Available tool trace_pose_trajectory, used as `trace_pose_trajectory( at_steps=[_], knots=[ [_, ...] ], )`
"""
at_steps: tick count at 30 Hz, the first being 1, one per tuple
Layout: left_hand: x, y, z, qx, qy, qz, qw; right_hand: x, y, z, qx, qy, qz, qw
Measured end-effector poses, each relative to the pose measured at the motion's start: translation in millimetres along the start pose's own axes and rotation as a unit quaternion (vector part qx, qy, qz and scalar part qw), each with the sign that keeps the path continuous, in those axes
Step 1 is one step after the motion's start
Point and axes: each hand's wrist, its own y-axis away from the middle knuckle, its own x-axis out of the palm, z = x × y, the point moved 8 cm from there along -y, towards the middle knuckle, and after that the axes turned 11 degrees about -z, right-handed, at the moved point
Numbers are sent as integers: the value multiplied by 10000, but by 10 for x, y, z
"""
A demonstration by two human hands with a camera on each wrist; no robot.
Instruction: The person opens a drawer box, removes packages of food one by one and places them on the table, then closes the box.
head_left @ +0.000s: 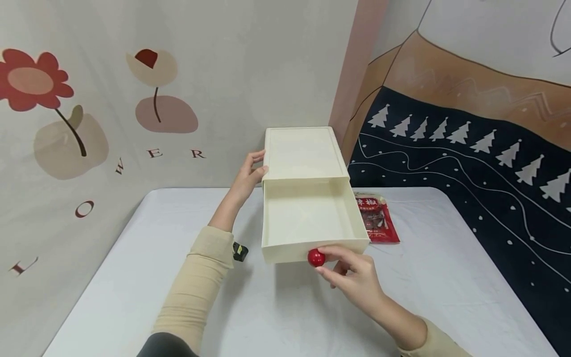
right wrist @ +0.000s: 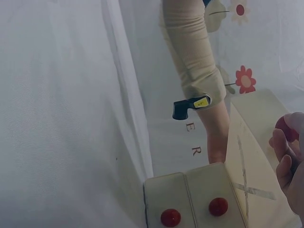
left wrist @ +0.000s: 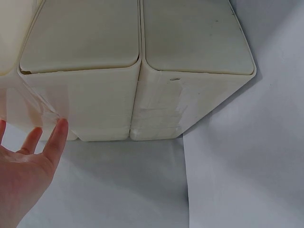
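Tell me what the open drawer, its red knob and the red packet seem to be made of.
Drawer: probably matte plastic, judging by thin, smooth walls.
Red knob: glossy with a highlight, perhaps plastic or lacquered wood.
Red packet: likely glossy plastic film, from its reflections.

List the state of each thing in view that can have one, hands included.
Cabinet: upright.
Top drawer: pulled open, nothing visible inside.
Two lower drawers: shut.
Top drawer's red knob: pinched by the right hand.
Left hand: extended, resting against the cabinet's left side.
Red packet: lying on the table, partly hidden behind the drawer; cannot tell if sealed.
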Motion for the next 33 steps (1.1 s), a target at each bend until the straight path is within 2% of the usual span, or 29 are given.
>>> trace_pose_trajectory(
  at_steps=[23,33],
  knots=[
    [2,28,-42,73,-38,29,10000,53,-172,-135,297,4,-74,9995],
    [2,28,-43,73,-7,22,10000,74,-323,61,504,176,-47,9986]
  ],
)
